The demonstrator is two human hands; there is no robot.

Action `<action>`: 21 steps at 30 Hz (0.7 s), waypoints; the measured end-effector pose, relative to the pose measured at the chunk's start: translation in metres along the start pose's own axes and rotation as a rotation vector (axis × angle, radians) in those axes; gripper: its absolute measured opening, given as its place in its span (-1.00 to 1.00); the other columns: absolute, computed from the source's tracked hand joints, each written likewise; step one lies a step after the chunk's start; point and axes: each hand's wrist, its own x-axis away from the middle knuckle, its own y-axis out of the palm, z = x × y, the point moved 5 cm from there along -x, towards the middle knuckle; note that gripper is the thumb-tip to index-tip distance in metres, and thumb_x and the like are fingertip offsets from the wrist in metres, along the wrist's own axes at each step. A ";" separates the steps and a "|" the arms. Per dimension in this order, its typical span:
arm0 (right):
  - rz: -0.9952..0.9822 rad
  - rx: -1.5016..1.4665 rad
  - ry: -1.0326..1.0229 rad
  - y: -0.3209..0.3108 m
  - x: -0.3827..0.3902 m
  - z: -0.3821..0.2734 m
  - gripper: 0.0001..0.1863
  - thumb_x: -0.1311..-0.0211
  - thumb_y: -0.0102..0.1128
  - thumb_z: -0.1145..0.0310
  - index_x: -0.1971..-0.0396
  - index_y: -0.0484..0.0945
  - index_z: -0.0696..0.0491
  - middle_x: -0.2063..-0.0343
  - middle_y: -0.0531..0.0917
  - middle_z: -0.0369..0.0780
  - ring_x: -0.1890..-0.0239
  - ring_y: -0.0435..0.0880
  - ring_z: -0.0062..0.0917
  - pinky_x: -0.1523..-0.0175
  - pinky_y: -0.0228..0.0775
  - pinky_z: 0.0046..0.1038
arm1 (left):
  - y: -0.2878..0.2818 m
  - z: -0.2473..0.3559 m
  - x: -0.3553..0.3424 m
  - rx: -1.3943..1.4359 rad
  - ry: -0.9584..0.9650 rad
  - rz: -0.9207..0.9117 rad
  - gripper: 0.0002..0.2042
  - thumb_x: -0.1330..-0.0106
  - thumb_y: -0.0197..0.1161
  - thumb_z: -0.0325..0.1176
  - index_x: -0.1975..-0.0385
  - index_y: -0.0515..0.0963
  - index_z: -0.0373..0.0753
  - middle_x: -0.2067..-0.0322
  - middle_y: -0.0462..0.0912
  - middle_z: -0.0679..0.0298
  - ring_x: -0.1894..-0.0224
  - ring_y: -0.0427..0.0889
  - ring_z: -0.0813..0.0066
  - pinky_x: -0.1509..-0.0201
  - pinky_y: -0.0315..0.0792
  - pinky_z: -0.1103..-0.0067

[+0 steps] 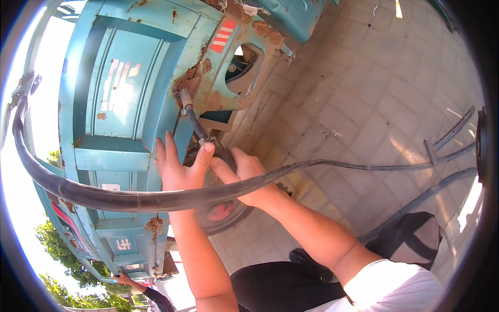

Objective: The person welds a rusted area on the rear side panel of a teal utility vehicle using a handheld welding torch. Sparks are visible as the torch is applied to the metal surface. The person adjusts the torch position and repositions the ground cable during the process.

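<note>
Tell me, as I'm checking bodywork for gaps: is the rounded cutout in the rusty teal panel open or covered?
Open: dark parts behind show through the cutout, and no cover spans it.

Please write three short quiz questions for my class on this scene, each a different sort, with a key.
1. True or false: rust shows on the teal metal body.
2. The fingers of the left hand are: A) spread; B) curled into a fist; C) out of view.
3. Fill in: in this view, the long black hose passes in ____ of the left forearm.

Key: 1 true; 2 A; 3 front.
</note>
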 end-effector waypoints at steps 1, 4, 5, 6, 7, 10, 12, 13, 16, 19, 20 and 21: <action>-0.005 -0.052 -0.005 -0.003 0.001 0.000 -0.35 -0.46 0.10 -0.19 0.19 0.53 0.27 0.41 0.69 0.05 0.26 0.76 -0.02 0.13 0.54 -0.12 | 0.000 0.001 -0.003 0.021 -0.006 -0.006 0.15 -0.08 0.41 0.42 -0.46 0.21 -0.43 -0.48 0.04 -0.38 -0.54 -0.01 -0.39 -0.56 0.02 0.04; -0.055 -0.179 0.018 -0.006 0.004 -0.004 -0.32 -0.43 0.12 -0.20 0.17 0.53 0.28 0.48 0.69 0.01 0.42 0.77 -0.11 0.24 0.57 -0.17 | -0.001 -0.006 -0.007 0.091 -0.080 -0.036 0.21 -0.02 0.41 0.47 -0.47 0.18 -0.43 -0.49 0.02 -0.38 -0.54 -0.04 -0.40 -0.56 0.01 0.03; -0.046 -0.113 -0.013 -0.008 0.003 -0.002 -0.34 -0.44 0.13 -0.17 0.15 0.52 0.29 0.50 0.69 -0.01 0.45 0.78 -0.16 0.27 0.58 -0.22 | 0.000 -0.005 -0.007 0.079 -0.092 -0.053 0.22 0.00 0.42 0.47 -0.47 0.18 -0.43 -0.49 0.02 -0.38 -0.55 -0.05 -0.40 -0.56 0.00 0.03; -0.036 -0.050 -0.046 -0.009 0.000 0.004 -0.36 -0.45 0.14 -0.14 0.14 0.51 0.29 0.51 0.68 -0.02 0.47 0.78 -0.22 0.30 0.58 -0.26 | 0.000 -0.004 -0.007 0.067 -0.104 -0.070 0.23 0.01 0.42 0.47 -0.48 0.18 -0.43 -0.49 0.01 -0.38 -0.55 -0.06 -0.40 -0.57 -0.02 0.03; -0.023 0.013 -0.080 -0.010 -0.001 0.007 -0.38 -0.45 0.15 -0.11 0.13 0.51 0.30 0.53 0.68 -0.03 0.50 0.79 -0.27 0.33 0.59 -0.30 | 0.000 -0.003 -0.008 0.055 -0.114 -0.088 0.24 0.03 0.42 0.48 -0.48 0.18 -0.43 -0.49 0.01 -0.38 -0.55 -0.07 -0.40 -0.57 -0.03 0.03; -0.090 -0.102 -0.036 -0.011 0.003 0.000 -0.43 -0.46 0.16 -0.05 0.14 0.51 0.29 0.54 0.68 -0.04 0.50 0.81 -0.32 0.38 0.58 -0.37 | -0.003 -0.011 -0.007 -0.041 -0.097 -0.095 0.27 0.07 0.44 0.49 -0.48 0.17 -0.43 -0.49 0.00 -0.37 -0.56 -0.10 -0.39 -0.60 -0.09 0.04; -0.113 -0.154 0.001 -0.013 0.003 -0.003 -0.42 -0.46 0.16 -0.05 0.14 0.50 0.30 0.54 0.68 -0.06 0.47 0.82 -0.30 0.38 0.59 -0.37 | -0.002 -0.012 -0.006 -0.035 -0.108 -0.107 0.28 0.09 0.45 0.48 -0.48 0.17 -0.42 -0.50 0.00 -0.37 -0.56 -0.10 -0.41 -0.60 -0.11 0.04; -0.112 -0.145 0.002 -0.013 0.002 -0.003 -0.42 -0.46 0.17 -0.05 0.13 0.50 0.32 0.53 0.68 -0.07 0.47 0.82 -0.31 0.39 0.60 -0.38 | -0.002 -0.012 -0.006 0.001 -0.120 -0.107 0.27 0.08 0.45 0.48 -0.47 0.19 -0.43 -0.50 0.00 -0.36 -0.56 -0.10 -0.39 -0.60 -0.10 0.04; -0.115 -0.167 0.007 -0.015 -0.001 -0.004 -0.40 -0.46 0.17 -0.04 0.11 0.48 0.35 0.53 0.67 -0.11 0.47 0.82 -0.33 0.42 0.63 -0.41 | 0.005 -0.011 -0.004 0.102 -0.141 -0.086 0.18 0.00 0.44 0.44 -0.44 0.26 -0.44 -0.47 0.08 -0.34 -0.53 0.03 -0.31 -0.57 -0.01 0.08; -0.107 -0.193 -0.024 -0.019 -0.004 -0.006 -0.40 -0.46 0.17 -0.02 0.12 0.47 0.38 0.53 0.66 -0.13 0.48 0.82 -0.33 0.45 0.64 -0.41 | 0.019 -0.001 0.004 0.271 -0.167 -0.081 -0.02 -0.22 0.38 0.31 -0.40 0.33 -0.43 -0.34 0.38 -0.21 -0.35 0.39 -0.05 -0.41 0.26 0.22; -0.105 -0.202 -0.040 -0.019 -0.005 -0.008 -0.40 -0.46 0.18 -0.01 0.12 0.47 0.38 0.54 0.65 -0.14 0.48 0.82 -0.33 0.46 0.64 -0.42 | 0.020 0.004 0.010 0.381 -0.206 -0.120 -0.11 -0.30 0.35 0.24 -0.38 0.36 -0.43 -0.25 0.49 -0.13 -0.24 0.50 0.08 -0.30 0.37 0.30; -0.135 -0.179 0.003 -0.020 -0.006 -0.009 -0.40 -0.47 0.17 -0.01 0.13 0.47 0.38 0.54 0.66 -0.13 0.48 0.82 -0.34 0.46 0.64 -0.42 | 0.023 0.010 0.015 0.490 -0.245 -0.159 -0.19 -0.38 0.32 0.17 -0.37 0.38 -0.43 -0.17 0.61 -0.04 -0.13 0.61 0.21 -0.19 0.49 0.37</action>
